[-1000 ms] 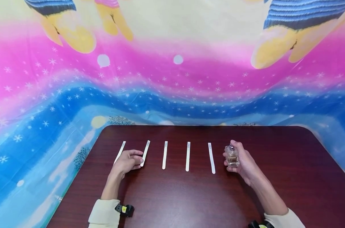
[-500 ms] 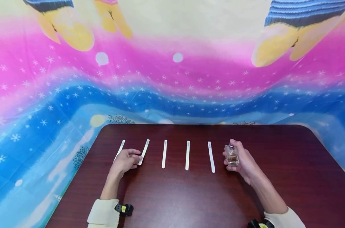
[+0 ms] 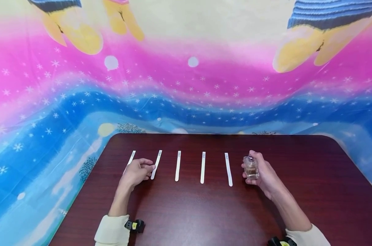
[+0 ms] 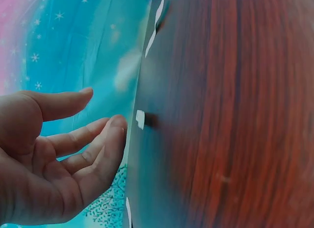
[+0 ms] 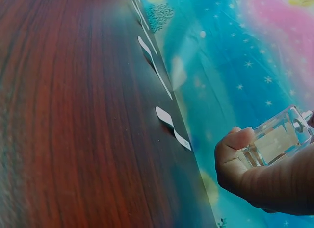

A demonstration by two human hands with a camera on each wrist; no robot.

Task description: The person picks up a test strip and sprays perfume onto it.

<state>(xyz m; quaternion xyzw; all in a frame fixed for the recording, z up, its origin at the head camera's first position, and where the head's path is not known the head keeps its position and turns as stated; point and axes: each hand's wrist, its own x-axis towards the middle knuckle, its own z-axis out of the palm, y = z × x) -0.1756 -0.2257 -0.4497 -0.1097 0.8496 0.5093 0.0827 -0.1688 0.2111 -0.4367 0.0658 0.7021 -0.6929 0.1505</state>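
Observation:
In the head view my left hand (image 3: 138, 172) is over the left side of the table, its thumb tip overlapping the second paper test strip (image 3: 158, 160). The left wrist view shows that hand's thumb and bent fingers (image 4: 105, 152) apart, with nothing between them; a strip end (image 4: 141, 119) lies just beyond the fingertips. My right hand (image 3: 264, 177) grips a clear glass perfume bottle (image 3: 251, 169), a finger at its spray top. Pale liquid shows through the glass in the right wrist view, where fingers wrap the bottle (image 5: 277, 142).
Several white strips lie spaced in a row on the dark red-brown table (image 3: 186, 212), among them the middle strip (image 3: 178, 166) and the rightmost strip (image 3: 228, 169). The leftmost strip (image 3: 131, 158) is partly hidden by my left hand. A patterned cloth (image 3: 186, 85) hangs behind the table.
My left thumb has moved from the lower end of the second strip to a little higher along it. The right hand keeps hold of the perfume bottle in the same place.

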